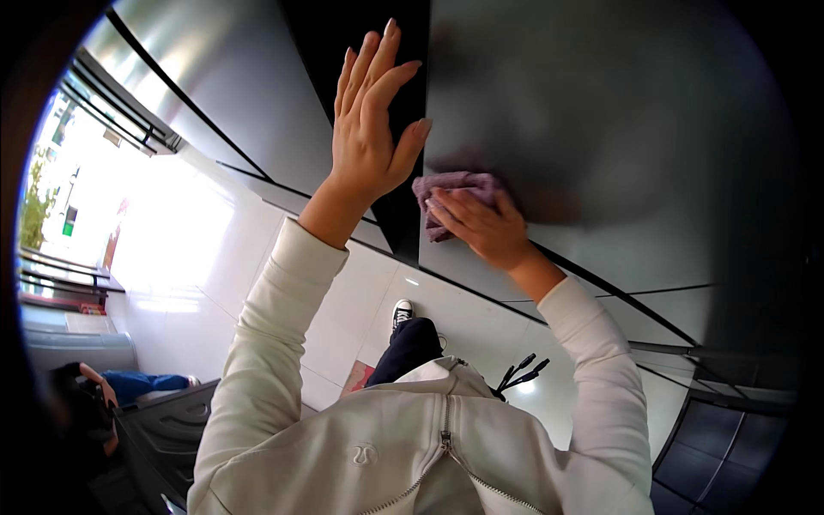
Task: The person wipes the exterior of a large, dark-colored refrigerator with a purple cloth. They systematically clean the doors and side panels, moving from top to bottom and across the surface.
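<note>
My right hand (pixel 486 228) lies over a folded purple cloth (pixel 460 180), holding it against a glossy grey panel (pixel 579 129). The cloth is near the panel's left edge, and the hand is slightly blurred. To the left, my left hand (pixel 373 116) is raised with nothing in it, its fingers apart and thumb out. Behind that hand runs a black upright strip (pixel 405 225) between the panel and another grey panel (pixel 257 84). Whether the left palm touches the surface cannot be told.
Pale floor tiles (pixel 335 309) stretch below, with my sneaker (pixel 403 312) near the panels' lower edge. At lower left, a person in blue trousers (pixel 145 381) is beside a dark moulded panel (pixel 167 431). A bright opening (pixel 96 161) lies at far left. Dark panelling (pixel 714 444) stands at lower right.
</note>
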`<state>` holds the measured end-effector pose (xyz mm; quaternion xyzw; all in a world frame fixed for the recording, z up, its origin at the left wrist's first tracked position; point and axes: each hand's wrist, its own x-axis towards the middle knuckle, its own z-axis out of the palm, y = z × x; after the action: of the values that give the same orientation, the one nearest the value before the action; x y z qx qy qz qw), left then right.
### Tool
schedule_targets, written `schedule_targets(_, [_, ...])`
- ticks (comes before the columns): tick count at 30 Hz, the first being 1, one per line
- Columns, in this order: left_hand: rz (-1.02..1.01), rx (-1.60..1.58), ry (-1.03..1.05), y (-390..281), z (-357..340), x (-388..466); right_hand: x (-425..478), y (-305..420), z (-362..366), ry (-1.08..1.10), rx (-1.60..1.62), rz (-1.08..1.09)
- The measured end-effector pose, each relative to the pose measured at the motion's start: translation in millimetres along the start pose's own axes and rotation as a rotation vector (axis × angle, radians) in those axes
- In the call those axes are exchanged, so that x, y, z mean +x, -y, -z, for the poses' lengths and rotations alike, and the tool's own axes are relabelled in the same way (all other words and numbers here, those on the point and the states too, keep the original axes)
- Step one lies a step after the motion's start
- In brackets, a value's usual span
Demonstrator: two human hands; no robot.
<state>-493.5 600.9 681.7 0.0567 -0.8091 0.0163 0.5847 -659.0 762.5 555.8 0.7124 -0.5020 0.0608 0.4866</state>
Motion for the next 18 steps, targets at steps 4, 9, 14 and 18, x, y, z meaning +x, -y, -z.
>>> schedule_targets(4, [-0.055, -0.068, -0.191, -1.6, -6.9, 17.6, 36.6, -70.9, 57.8, -0.343, 0.064, -0.508])
schedule_targets(9, [-0.107, -0.181, -0.308, -4.4, -14.3, 68.3, 145.8, -147.6, 115.0, -0.589, -0.128, -0.748])
schedule_targets(14, [-0.123, -0.233, -0.29, -23.1, -34.0, 86.7, 176.8, -151.1, 106.6, -0.82, -0.108, -0.889])
schedule_targets(18, [-0.124, -0.152, -0.172, -30.6, -34.7, 80.1, 133.7, -141.8, 99.9, -0.75, -0.249, -0.935])
